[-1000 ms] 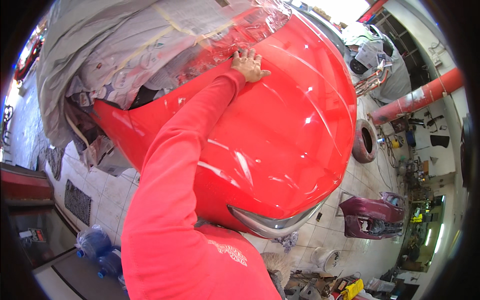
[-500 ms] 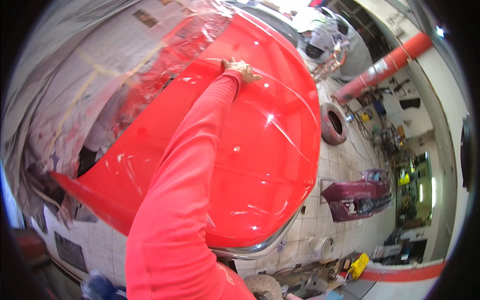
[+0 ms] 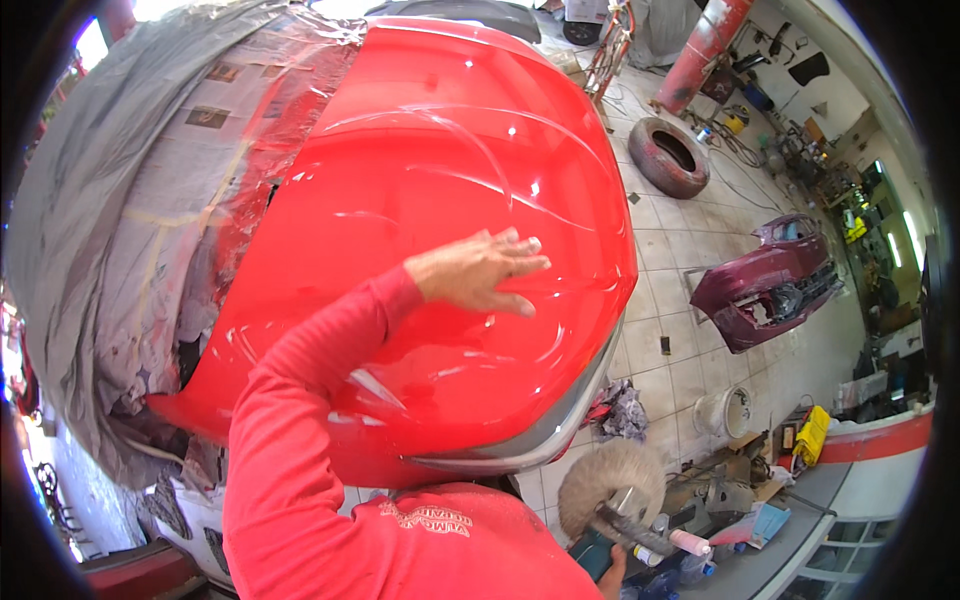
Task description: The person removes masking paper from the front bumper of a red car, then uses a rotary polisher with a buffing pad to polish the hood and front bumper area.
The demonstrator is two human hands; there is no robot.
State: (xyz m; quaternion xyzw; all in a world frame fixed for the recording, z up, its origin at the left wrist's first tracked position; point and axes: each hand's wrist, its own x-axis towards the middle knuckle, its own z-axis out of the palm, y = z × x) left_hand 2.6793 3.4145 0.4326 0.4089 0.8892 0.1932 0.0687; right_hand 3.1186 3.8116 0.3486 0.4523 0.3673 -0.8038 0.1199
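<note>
Masking: grey paper + tape sheet over the car's windscreen area, far left; red overspray along its edge next to the hood.
Left hand: flat on the hood, palm down, fingers spread and straight, gripping nothing; red sleeve runs up to it from the lower edge.
Red car hood: glossy, fills centre of view, curved light streaks across the paint; front lip w/ grey trim strip at the low end, just above the person's chest.
Right hand: only a bit shows at the bottom edge, wrapped round the body of a power polisher; wool pad faces up, held low and well apart from the hood.
Rag: crumpled on the tiled floor, just right of the hood lip.
Tyre: lying flat on the floor, upper right.
Maroon bumper: loose on the floor, right of hood.
Workbench: lower right, cluttered w/ small items, too small to tell.
</note>
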